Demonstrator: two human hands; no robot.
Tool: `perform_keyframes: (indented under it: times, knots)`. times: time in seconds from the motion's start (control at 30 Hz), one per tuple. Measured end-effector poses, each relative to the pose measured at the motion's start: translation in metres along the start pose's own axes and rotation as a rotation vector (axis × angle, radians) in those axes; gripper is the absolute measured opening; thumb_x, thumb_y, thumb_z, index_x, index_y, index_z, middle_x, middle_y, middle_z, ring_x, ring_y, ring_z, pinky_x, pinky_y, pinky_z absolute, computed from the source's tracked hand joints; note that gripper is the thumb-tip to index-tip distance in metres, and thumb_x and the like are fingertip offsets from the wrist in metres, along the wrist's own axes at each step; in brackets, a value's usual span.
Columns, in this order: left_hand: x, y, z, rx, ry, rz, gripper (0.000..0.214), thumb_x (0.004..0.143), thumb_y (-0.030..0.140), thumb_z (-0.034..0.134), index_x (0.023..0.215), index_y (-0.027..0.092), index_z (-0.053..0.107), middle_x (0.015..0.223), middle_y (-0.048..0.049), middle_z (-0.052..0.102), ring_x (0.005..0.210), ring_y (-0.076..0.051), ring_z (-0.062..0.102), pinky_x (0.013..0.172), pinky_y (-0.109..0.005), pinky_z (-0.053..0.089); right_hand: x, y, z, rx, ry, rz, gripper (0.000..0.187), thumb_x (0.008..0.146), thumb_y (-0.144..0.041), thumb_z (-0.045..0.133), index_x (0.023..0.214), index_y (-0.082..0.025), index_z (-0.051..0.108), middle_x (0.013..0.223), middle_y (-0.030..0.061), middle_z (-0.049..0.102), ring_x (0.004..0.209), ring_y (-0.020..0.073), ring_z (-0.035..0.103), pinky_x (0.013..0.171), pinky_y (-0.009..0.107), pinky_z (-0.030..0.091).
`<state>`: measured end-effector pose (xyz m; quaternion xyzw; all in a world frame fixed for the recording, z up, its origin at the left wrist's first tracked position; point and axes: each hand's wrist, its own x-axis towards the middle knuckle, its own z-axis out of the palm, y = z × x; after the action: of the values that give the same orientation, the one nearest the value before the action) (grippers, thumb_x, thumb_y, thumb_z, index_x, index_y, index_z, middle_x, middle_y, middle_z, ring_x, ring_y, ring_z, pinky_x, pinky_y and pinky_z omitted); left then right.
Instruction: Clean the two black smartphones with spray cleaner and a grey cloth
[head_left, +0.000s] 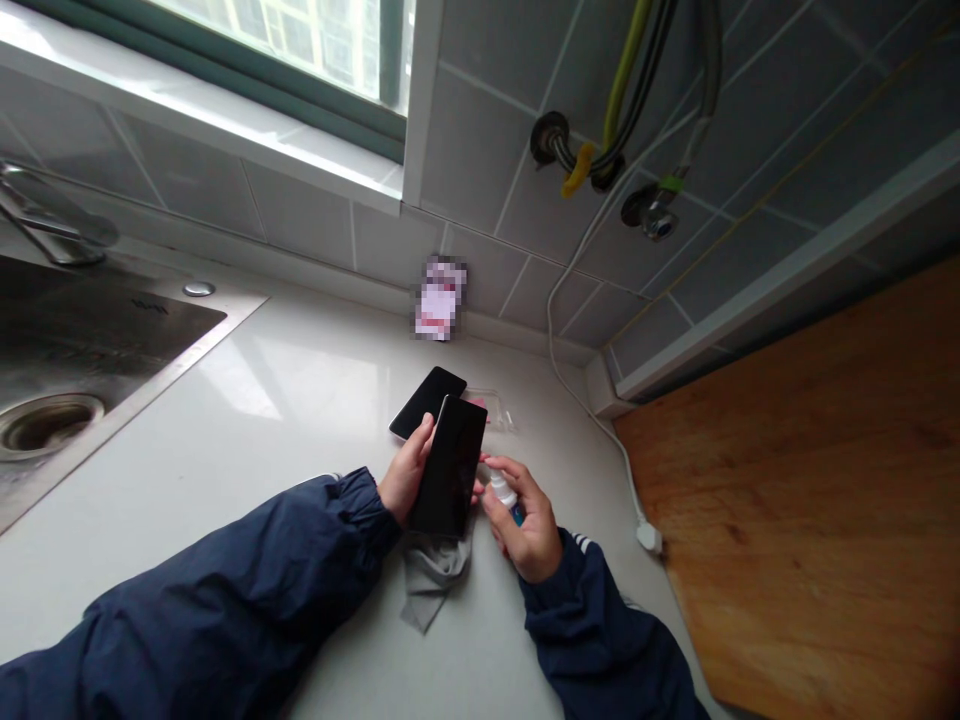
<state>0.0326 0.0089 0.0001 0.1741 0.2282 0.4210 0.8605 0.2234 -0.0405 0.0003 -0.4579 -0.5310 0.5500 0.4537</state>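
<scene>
My left hand (409, 470) grips a black smartphone (450, 465), which stands tilted with its dark screen facing up. My right hand (525, 522) holds a small spray bottle (502, 490) with a white nozzle and a blue body, close beside the phone's right edge. Under the held phone lies a crumpled grey cloth (435, 578). A second black smartphone (427, 400) rests flat on the white countertop (300, 420), partly behind the first. A clear plastic packet (499, 412) lies to its right.
A steel sink (75, 350) with a drain is set into the counter at the left, below a faucet (52, 215). A wooden board (787, 480) lies at the right. A white cable (592, 415) runs along the counter, and a pixelated packet (441, 298) leans against the tiled wall.
</scene>
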Motion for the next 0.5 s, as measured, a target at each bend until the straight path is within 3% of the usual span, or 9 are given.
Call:
perform_keyframes:
  times: [0.1,0.17,0.33,0.5]
  knots:
    - [0.001,-0.002,0.000,0.003,-0.004,0.007,0.071,0.103,0.063,0.030,0.139,0.012,0.063,0.090,-0.0172,0.079,0.070,-0.028,0.075,0.067,-0.039,0.062,0.003,-0.001,0.002,-0.238,0.009,-0.171,0.035,0.094,-0.032,0.069,0.128,-0.028,0.062,0.101,0.0037,0.073,0.077,0.0192,0.071,0.074,0.034,0.059]
    - [0.001,-0.003,-0.001,0.014,-0.022,0.009,0.070,0.103,0.063,0.031,0.138,0.013,0.065,0.088,-0.0165,0.079,0.069,-0.028,0.075,0.068,-0.039,0.062,0.004,-0.003,0.003,-0.293,0.009,-0.197,0.033,0.094,-0.030,0.067,0.126,-0.028,0.061,0.100,0.0037,0.073,0.080,0.0209,0.072,0.079,0.036,0.058]
    - [0.001,-0.001,0.004,0.002,0.025,0.012,0.067,0.105,0.059,0.027,0.124,0.011,0.071,0.081,-0.0144,0.077,0.064,-0.026,0.073,0.064,-0.038,0.062,0.010,-0.008,0.003,-0.370,-0.001,-0.196,0.032,0.095,-0.029,0.065,0.126,-0.027,0.060,0.091,0.0027,0.072,0.075,0.0209,0.071,0.075,0.035,0.058]
    - [0.001,0.000,0.008,-0.007,0.035,0.015,0.063,0.106,0.056,0.028,0.133,0.014,0.066,0.085,-0.0120,0.077,0.062,-0.022,0.072,0.061,-0.034,0.061,0.016,-0.001,0.008,-0.410,0.064,-0.239,0.033,0.097,-0.032,0.063,0.130,-0.027,0.059,0.092,0.0026,0.070,0.068,0.0171,0.067,0.068,0.031,0.058]
